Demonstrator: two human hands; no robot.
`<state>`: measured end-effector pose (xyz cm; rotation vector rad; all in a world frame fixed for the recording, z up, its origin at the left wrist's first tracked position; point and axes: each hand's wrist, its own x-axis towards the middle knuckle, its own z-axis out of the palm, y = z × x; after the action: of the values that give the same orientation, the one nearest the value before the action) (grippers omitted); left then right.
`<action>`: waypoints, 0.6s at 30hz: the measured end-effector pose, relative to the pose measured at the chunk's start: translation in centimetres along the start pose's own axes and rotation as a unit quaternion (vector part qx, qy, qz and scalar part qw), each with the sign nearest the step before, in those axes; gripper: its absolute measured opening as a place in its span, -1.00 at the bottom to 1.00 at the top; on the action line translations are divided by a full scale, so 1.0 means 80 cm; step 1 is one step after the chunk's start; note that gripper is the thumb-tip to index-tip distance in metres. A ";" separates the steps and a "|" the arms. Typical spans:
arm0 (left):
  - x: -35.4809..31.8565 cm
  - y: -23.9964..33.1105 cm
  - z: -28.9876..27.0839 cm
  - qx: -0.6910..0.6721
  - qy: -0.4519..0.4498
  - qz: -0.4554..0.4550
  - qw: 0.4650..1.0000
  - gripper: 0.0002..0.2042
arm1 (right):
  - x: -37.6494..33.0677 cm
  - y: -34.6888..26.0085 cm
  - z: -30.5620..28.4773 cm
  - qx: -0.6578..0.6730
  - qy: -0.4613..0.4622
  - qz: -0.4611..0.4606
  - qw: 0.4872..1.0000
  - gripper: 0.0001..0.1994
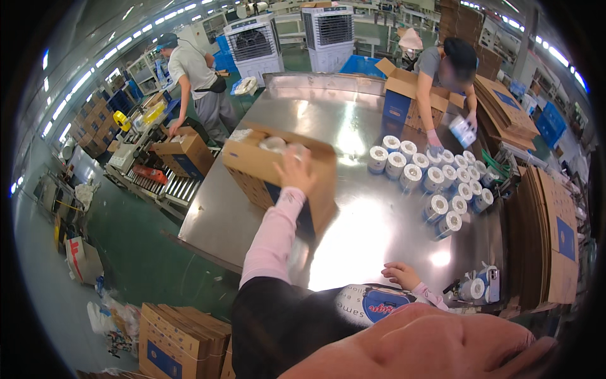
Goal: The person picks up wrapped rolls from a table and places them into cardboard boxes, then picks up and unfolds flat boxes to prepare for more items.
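Across the near rim of a brown and blue cardboard box (pixel 249 167), my left hand (pixel 297 169) reaches with its fingers spread. The box stands open on the metal table, blurred along its right side. White rolls (pixel 273 144) show inside it, and my fingers partly cover what lies beneath them. By the table's near edge, my right hand (pixel 402 276) is held in front of my body, fingers apart and nothing in them. Several white and blue wrapped rolls (pixel 412 174) stand upright in a group on the right of the table.
Across the metal table (pixel 315 114), a co-worker (pixel 435 76) holds a white and blue pack beside another open box (pixel 401 95). Another person (pixel 196 76) handles a box (pixel 183 155) on the roller conveyor at left. Flattened cartons (pixel 536 234) stack at right; a phone (pixel 494 285) stands near rolls.
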<state>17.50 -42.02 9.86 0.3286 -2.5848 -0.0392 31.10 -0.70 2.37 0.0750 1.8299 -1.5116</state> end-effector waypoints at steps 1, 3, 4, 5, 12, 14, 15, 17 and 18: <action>0.011 -0.033 0.012 0.045 0.065 -0.097 0.992 -0.30 | 0.001 0.004 0.009 -0.025 -0.012 -0.003 1.000 -0.66; 0.021 -0.026 0.013 -0.052 0.086 -0.181 0.978 -0.25 | 0.003 0.018 0.004 -0.031 -0.031 0.001 0.999 -0.68; 0.023 -0.020 0.010 -0.099 0.096 -0.223 0.965 -0.23 | 0.016 0.030 -0.001 -0.022 -0.039 0.001 0.999 -0.69; 0.007 -0.010 0.014 -0.087 0.041 -0.175 0.980 -0.23 | 0.022 0.041 -0.004 -0.012 -0.049 0.004 0.999 -0.69; -0.307 0.086 0.099 0.013 -0.509 -0.034 0.860 -0.35 | 0.015 0.021 -0.035 -0.286 0.089 -0.275 0.914 -0.70; -0.427 0.103 0.107 -0.002 -0.530 0.013 0.848 -0.50 | -0.004 0.018 -0.088 -0.366 0.174 -0.283 0.869 -0.68; -0.399 0.122 0.091 -0.086 -0.676 0.022 0.731 -0.54 | -0.017 0.034 -0.136 -0.381 0.226 -0.259 0.859 -0.67; -0.425 0.102 0.092 -0.176 -0.588 0.055 0.788 -0.54 | -0.029 0.040 -0.214 -0.445 0.332 -0.246 0.795 -0.69; -0.430 0.095 0.096 -0.152 -0.596 0.037 0.787 -0.54 | -0.039 0.025 -0.253 -0.484 0.368 -0.211 0.765 -0.68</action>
<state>40.43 -26.63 -13.37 0.0479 -3.7345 -0.8996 24.17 18.68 2.94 -0.3064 3.2505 -0.5789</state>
